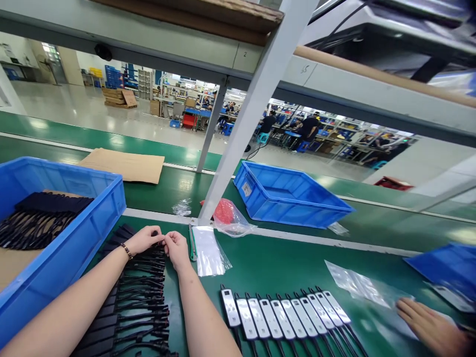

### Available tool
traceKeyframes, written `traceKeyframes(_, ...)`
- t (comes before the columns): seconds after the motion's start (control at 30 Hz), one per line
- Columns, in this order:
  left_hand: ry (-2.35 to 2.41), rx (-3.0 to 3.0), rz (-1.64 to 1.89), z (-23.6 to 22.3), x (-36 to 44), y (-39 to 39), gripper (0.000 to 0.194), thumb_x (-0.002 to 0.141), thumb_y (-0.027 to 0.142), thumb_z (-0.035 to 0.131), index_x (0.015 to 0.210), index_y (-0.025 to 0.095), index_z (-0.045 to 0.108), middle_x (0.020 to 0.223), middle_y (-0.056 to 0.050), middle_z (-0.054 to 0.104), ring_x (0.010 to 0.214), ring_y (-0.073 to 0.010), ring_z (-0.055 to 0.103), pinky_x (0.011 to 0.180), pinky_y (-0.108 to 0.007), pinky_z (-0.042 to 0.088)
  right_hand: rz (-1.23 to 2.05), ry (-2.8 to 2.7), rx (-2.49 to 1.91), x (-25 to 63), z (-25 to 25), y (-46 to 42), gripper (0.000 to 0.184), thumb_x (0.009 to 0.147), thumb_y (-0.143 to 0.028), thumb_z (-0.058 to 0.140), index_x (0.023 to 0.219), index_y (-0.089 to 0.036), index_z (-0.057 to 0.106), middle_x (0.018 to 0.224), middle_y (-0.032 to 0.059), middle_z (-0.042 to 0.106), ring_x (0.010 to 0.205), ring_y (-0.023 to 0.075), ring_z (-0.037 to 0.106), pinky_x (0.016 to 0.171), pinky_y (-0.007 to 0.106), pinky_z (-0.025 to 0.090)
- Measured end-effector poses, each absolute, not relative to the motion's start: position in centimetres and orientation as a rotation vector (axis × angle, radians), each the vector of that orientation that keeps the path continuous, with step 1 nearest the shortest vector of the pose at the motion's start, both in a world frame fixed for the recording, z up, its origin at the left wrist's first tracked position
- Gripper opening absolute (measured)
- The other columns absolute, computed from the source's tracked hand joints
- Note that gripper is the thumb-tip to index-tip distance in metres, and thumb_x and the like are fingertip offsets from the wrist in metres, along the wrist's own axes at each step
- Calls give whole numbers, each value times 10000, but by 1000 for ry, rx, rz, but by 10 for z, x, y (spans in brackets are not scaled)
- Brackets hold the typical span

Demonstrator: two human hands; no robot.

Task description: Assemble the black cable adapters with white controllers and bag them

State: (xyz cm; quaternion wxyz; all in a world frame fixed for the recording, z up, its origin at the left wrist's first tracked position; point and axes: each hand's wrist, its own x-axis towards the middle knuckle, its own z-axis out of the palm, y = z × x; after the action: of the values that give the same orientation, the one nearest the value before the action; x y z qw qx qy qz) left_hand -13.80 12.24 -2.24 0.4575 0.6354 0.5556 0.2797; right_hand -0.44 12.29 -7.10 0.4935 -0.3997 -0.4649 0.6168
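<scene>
My left hand (147,240), with a beaded bracelet at the wrist, pinches the end of a black cable (155,233) above a long row of black cabled devices (106,310). Close against it, my right hand (176,249) is closed in a pinch at the same spot. What lies between its fingertips is too small and hidden to make out. The row's cable ends (159,312) point right, towards my right forearm. Just right of my right hand lie a green cutter knife (192,244) and a stack of clear plastic bags (208,252).
A blue bin (121,193) holding black cabled parts stands left. White-faced devices (282,317) lie in a row at front right. Beyond are another blue bin (293,213), a bag with red contents (225,212) and a metal post (253,104). A co-worker's hand (431,325) touches plastic bags at right.
</scene>
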Motion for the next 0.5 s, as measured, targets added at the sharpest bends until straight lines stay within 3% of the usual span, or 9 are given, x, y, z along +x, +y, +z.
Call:
traceKeyframes(0.2, 1279, 1504, 657, -14, -141, 120, 322, 684, 469, 553, 631, 164, 464, 538, 52, 445, 451, -70, 321, 413, -180, 195, 1529, -1177, -1074, -14, -63, 125, 222, 713, -355, 481, 571, -199, 410, 378, -105, 332, 277, 41, 247, 297, 161, 191)
traceKeyframes(0.5, 1283, 1461, 698, -16, -144, 131, 309, 750, 463, 467, 777, 160, 521, 493, 70, 388, 394, -56, 248, 399, -179, 160, 1083, -1492, -1239, 33, -15, 134, 174, 611, -210, 632, 461, -200, 544, 466, -31, 506, 505, 110, 429, 516, 229, 297)
